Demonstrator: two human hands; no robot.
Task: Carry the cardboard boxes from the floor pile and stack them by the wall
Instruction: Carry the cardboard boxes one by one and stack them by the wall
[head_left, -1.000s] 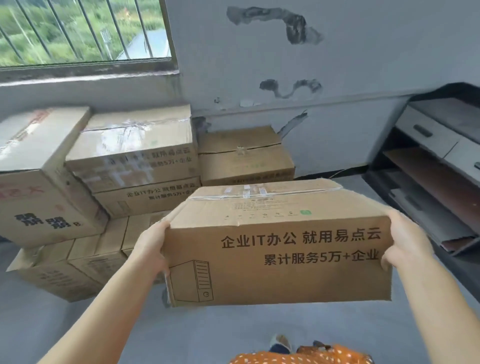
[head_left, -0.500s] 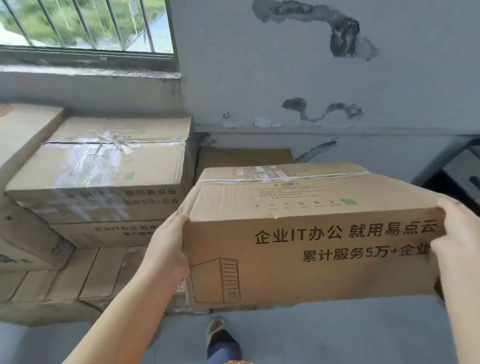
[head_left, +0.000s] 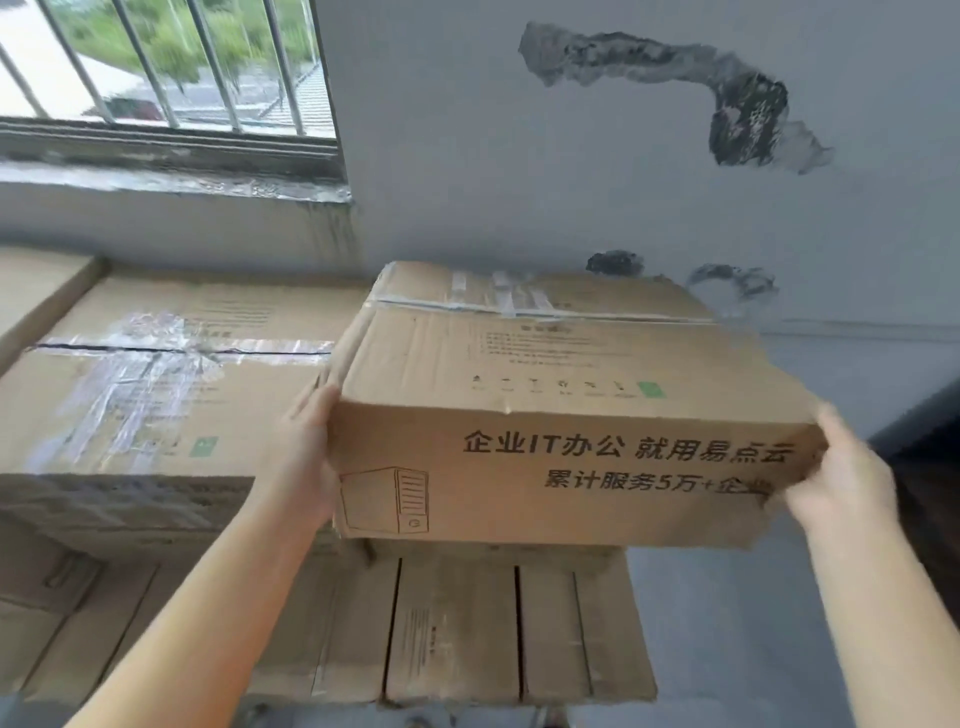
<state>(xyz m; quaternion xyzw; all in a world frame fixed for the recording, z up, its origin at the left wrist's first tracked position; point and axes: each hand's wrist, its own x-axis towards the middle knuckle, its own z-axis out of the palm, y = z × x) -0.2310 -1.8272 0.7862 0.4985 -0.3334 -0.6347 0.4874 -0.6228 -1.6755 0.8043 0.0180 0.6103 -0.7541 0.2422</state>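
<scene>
I hold a brown cardboard box (head_left: 561, 395) with black printed characters and a taped top, level in front of me by the wall. My left hand (head_left: 306, 457) presses flat against its left end, fingers stretched along the side. My right hand (head_left: 841, 483), blurred, presses against the right end at the torn lower corner. The box hangs just over a lower cardboard box (head_left: 452, 629) on the floor; I cannot tell whether they touch. Its left end is close beside a stacked box with shiny tape (head_left: 156, 395).
Another box's corner (head_left: 36, 291) shows at the far left. Behind the stack is a grey wall with peeled patches (head_left: 571, 182) and a barred window (head_left: 171, 67). Grey floor (head_left: 727, 649) lies to the right, with dark furniture (head_left: 930, 467) at the right edge.
I have stepped closer to the wall. The box has risen and moved forward, now over the lower box beside the taped stack. Both hands keep their hold on its ends.
</scene>
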